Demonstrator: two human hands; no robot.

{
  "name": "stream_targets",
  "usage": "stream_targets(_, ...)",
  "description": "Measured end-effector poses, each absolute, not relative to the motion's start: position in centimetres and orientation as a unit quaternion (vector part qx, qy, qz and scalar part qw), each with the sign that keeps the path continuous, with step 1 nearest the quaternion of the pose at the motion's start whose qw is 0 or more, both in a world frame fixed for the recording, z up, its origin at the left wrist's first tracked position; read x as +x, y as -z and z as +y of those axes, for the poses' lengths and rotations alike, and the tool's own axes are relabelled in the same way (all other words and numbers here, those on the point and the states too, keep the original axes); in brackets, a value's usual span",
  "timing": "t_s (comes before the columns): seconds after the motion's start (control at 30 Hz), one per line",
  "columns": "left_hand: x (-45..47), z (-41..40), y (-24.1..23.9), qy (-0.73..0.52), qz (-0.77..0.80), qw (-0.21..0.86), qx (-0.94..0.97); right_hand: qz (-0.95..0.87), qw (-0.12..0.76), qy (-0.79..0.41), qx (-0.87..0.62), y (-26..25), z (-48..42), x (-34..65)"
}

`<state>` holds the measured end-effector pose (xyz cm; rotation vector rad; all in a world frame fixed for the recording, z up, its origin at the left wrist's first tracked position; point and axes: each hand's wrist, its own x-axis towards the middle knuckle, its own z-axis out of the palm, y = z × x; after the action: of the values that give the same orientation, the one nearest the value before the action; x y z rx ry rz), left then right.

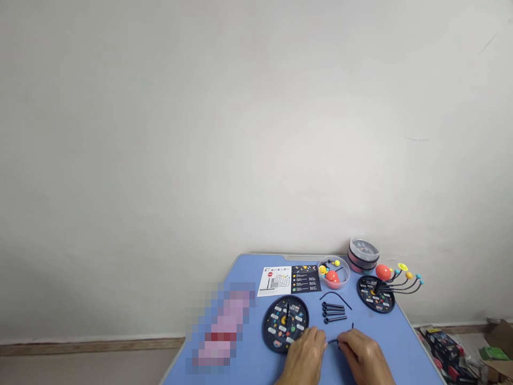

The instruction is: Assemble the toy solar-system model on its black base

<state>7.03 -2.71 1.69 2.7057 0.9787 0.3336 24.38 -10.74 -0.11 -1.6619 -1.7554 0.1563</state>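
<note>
Blue table (404, 355), pale-edged. At the back: a printed sheet (287, 281), a clear tub (348, 277) and stacked round containers (363, 260). Nearer: a left black disc (300, 313), a right black disc (382, 306), a curved black rod (336, 293) and several short black rods (335, 314) side by side.

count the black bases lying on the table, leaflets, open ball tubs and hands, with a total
black bases: 2
leaflet: 1
open ball tub: 1
hands: 2
total: 6

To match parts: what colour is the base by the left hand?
The base is black with whitish labels, best seen in the head view.
</note>
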Motion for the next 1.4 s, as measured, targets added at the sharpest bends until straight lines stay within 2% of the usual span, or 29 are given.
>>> stream_targets(0.1, 7.1, -2.9, -2.1, -0.152, 0.332, 0.142, 0.920, -0.630, 0.365, -0.078, -0.681, -2.0, -10.4, 26.0)
stream_targets(0.37, 8.5, -3.1, -1.3, -0.171, 0.338, 0.185, 0.907, -0.654, 0.217, -0.121, -0.714, -5.5, -9.0, 28.0)
stream_targets(0.53, 9.3, -3.4, -0.8, -0.178, 0.337, 0.195, 0.904, -0.673, 0.183, -0.135, -0.704, -5.8, -8.0, 27.8)
stream_targets(0.83, 8.9, -2.8, 0.6, -0.220, 0.329, 0.183, 0.900, -0.639, 0.184, -0.092, -0.741, -6.4, -9.2, 29.2)
stream_targets(1.0, 9.2, -3.1, 1.0, -0.254, 0.273, 0.155, 0.915, -0.732, 0.222, -0.134, -0.630, -6.1, -10.9, 28.3)
stream_targets(1.27, 11.3, -2.8, 1.3, -0.229, 0.211, 0.069, 0.948, -0.747, 0.196, -0.090, -0.628, -4.2, -11.4, 27.3)
stream_targets(1.4, 10.8, -2.4, 1.2, -0.284, 0.199, 0.073, 0.935, -0.744, 0.163, -0.045, -0.646, -3.1, -11.6, 27.0)
